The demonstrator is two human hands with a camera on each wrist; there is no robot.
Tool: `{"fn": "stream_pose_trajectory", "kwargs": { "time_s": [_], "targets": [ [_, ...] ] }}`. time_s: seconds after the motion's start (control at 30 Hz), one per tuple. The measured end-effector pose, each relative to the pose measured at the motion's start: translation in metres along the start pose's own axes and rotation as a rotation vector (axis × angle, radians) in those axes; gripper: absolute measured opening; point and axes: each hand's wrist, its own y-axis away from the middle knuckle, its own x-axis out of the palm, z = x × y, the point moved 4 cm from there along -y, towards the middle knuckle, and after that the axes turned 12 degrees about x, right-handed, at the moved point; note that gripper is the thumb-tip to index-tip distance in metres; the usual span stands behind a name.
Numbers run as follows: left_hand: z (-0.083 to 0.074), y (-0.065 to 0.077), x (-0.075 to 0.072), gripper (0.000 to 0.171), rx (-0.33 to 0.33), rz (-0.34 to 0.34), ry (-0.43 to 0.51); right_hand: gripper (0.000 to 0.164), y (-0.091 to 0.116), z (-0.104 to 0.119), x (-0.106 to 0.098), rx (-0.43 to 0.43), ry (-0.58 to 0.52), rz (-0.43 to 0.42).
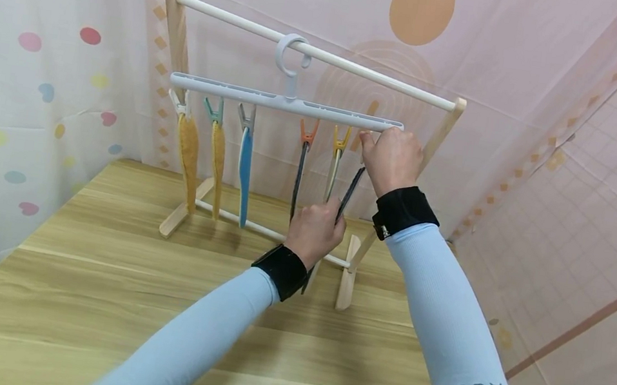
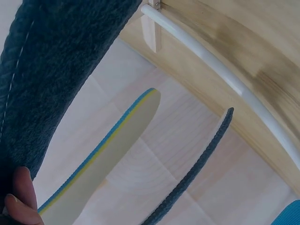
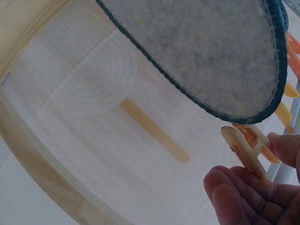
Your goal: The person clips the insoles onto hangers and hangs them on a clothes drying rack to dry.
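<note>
At the right end of the grey hanger [image 1: 296, 106], my right hand [image 1: 391, 161] pinches a pale orange clip [image 3: 248, 152] between thumb and fingers. Lower down, my left hand [image 1: 315, 229] grips a dark blue insole [image 2: 70, 70] with a speckled grey underside [image 3: 201, 51]. The insole's rounded upper end is right at the clip's mouth in the right wrist view. Beside it hang a cream insole [image 2: 112, 150] with a blue and yellow edge, under a yellow clip [image 1: 341, 139], and another dark insole [image 2: 192, 171], under an orange clip [image 1: 308, 132].
Two yellow insoles [image 1: 188, 150] and a blue one [image 1: 243, 177] hang from clips on the hanger's left half. The hanger hooks over the white top rod [image 1: 359, 75] of a wooden rack [image 1: 174, 28], which stands on a wood-grain table [image 1: 153, 302]. Patterned curtains surround it.
</note>
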Motion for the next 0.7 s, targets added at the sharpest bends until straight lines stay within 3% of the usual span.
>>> {"fn": "stream_pose_trajectory", "kwargs": {
  "time_s": [0.37,0.7],
  "targets": [
    [0.002,-0.008,0.004,0.021,-0.042,0.012,0.001,0.054,0.000,-0.001,0.000,-0.010,-0.019,-0.009],
    [-0.001,-0.017,0.005,0.013,-0.082,0.075,-0.012,0.054,0.000,-0.002,-0.001,-0.012,-0.013,0.000]
  ]
}}
